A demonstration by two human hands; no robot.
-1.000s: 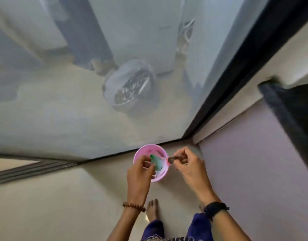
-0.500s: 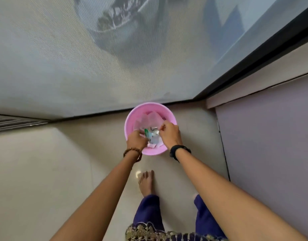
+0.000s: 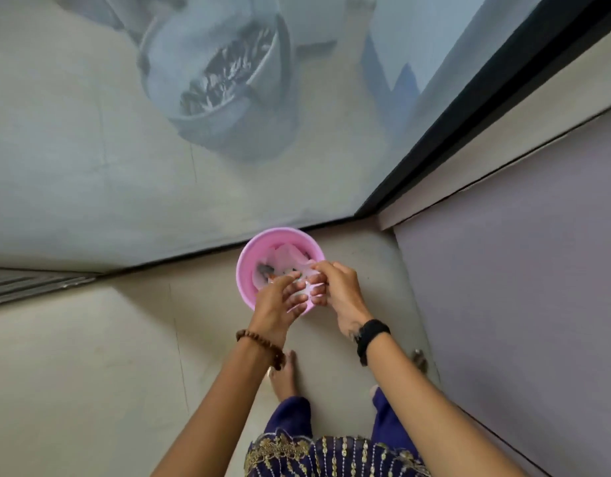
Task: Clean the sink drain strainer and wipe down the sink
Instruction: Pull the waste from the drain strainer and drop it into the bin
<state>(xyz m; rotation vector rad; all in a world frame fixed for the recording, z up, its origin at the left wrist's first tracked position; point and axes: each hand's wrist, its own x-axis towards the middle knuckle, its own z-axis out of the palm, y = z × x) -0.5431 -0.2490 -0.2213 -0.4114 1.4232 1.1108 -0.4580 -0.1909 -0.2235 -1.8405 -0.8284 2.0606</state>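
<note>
We hold both hands over the pink bin (image 3: 244,270) on the floor by the mesh door (image 3: 90,149), left hand (image 3: 275,302) and right hand (image 3: 335,287) fingers curled together, grip unclear, strainer not identifiable between them.

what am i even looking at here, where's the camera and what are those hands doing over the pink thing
There is no machine here. The camera sits on a person's head and looks down, so you see their own arms, feet and the floor. The left hand, with a bead bracelet on its wrist, and the right hand, with a black watch, meet over a small pink bin standing on the floor. The bin holds a pale liner and some dark scraps. The fingers are curled together over the bin's near edge; whether they hold anything I cannot tell. Behind the bin is a mesh screen door, with a grey bucket visible through it.
</note>
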